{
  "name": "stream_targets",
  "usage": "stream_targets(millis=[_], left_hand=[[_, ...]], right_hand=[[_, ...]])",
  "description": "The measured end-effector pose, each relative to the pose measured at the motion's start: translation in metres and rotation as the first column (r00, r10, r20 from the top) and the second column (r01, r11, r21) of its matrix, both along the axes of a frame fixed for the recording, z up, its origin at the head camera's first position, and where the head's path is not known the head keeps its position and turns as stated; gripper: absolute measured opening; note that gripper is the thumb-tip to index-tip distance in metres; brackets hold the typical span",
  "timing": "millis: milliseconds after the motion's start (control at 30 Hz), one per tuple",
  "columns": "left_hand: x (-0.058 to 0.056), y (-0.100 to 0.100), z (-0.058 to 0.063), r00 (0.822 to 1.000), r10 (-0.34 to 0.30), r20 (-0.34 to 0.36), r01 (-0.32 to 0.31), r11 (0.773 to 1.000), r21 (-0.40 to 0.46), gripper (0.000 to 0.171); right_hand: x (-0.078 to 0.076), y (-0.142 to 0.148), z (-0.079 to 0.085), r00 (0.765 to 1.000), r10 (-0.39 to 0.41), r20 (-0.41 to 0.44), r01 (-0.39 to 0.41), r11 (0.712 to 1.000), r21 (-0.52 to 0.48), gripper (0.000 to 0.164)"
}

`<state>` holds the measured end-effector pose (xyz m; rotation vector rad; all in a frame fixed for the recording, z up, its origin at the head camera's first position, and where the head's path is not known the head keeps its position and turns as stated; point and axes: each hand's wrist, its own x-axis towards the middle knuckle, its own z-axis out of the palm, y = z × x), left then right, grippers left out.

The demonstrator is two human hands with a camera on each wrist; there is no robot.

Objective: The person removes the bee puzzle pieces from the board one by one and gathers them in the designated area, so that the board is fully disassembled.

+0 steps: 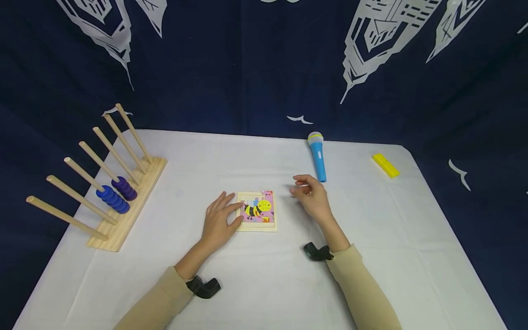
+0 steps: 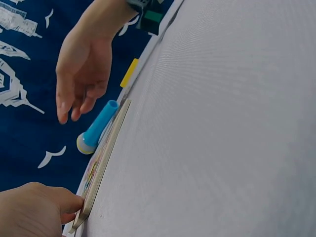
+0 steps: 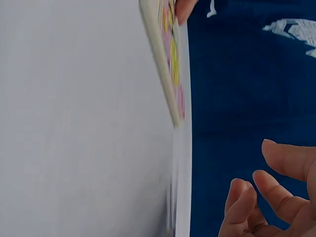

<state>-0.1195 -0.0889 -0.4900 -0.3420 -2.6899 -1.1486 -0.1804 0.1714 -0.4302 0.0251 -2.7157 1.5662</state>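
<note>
along the left edge of the bee puzzle [image 1: 264,213], on my feed, the left hand [image 1: 218,221] lies low with thumb and index parted wide, both tips touching that side. the puzzle is a flat, square board of pale wood, its pink picture carrying a yellow-and-black striped bee; bare wood shows toward its far left corner, and a pink piece at the far right corner overlaps the rim.

just right of the puzzle i see the right hand [image 1: 313,198] hanging above the white cloth [image 1: 255,275], fingers loosely bent, thumb and index a narrow gap apart, holding nothing. both wrists reach in from the puzzle's near side, out of tan sleeves [image 1: 367,293], each wearing a black camera [image 1: 203,287].

beyond the puzzle and to its right, a blue plastic microphone [image 1: 318,160] lies with its handle end close by the right hand. farther right of the puzzle sits a yellow oblong block [image 1: 385,165]. well left of it stands a wooden peg rack [image 1: 135,208], round dowels upright, two threaded with blue rings [image 1: 113,200] and purple rings [image 1: 125,189]. behind everything hangs a navy curtain [image 1: 231,68] with white print.
</note>
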Motion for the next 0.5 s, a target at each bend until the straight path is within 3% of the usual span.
stream_targets(millis=[233, 500], left_hand=[[0.0, 0.0, 0.001, 1.0, 0.002, -0.018, -0.002, 1.0, -0.006, 0.035], [0.0, 0.0, 0.0, 1.0, 0.002, -0.026, -0.002, 1.0, -0.014, 0.035]], right_hand=[[0.0, -0.034, -0.004, 0.998, 0.068, 0.002, -0.068, 0.998, -0.016, 0.039], [-0.001, -0.047, -0.017, 0.995, 0.099, 0.029, -0.097, 0.994, -0.052, 0.041]])
